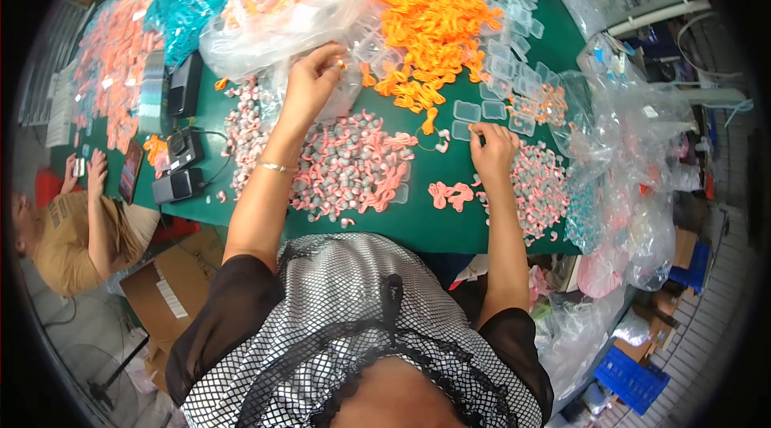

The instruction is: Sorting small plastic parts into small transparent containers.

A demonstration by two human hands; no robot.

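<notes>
My left hand (313,79) is raised at the front edge of a big clear bag, its fingers pinched on a small orange and whitish piece (342,65) too small to name. My right hand (493,144) is lower and to the right, fingers curled together, fingertips against a small clear plastic box (461,131). What they grip, if anything, is hidden. Two more small clear boxes (467,111) lie just beyond. Left of my right hand, an orange coiled cord (429,121) lies beside a small pink and grey piece (443,136). Pink coiled cords (450,196) lie nearer me.
Pink and grey pieces (345,156) are heaped under my left forearm, with another heap (540,187) right. Orange cords (430,18) pile up at the back beside clear boxes (522,2). Black devices (178,185) with a cable stand left. Another person (84,227) sits far left.
</notes>
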